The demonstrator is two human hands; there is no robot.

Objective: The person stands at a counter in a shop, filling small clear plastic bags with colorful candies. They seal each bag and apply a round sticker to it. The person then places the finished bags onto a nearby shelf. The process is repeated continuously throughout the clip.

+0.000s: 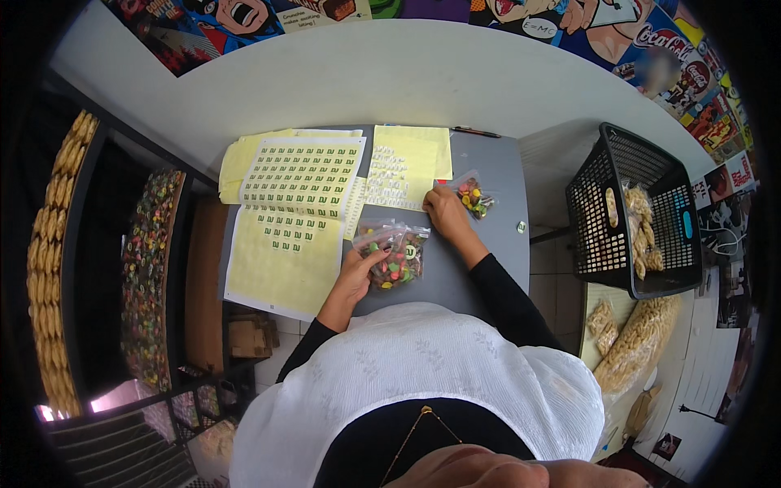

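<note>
My left hand (354,277) grips a clear zip-top bag of colourful candies (379,238), thumb across its front. Partly behind it is another candy bag (417,253) that bears a round white sticker with a green mark. My right hand (450,213) has its fingertips at the lower right corner of a yellow backing sheet (421,158) with rows of small labels. Whether a label is pinched there is hidden by the fingers. Just right of that hand lies a third candy bag (473,196). Sheets of round stickers (299,183) cover the grey table's left side.
A pen (477,132) lies along the back edge of the grey table (503,268). A loose round sticker (521,227) sits near its right edge. To the right stands a black plastic crate (668,244) with bagged snacks (639,226). Shelves on the left hold packed candy bags (149,280).
</note>
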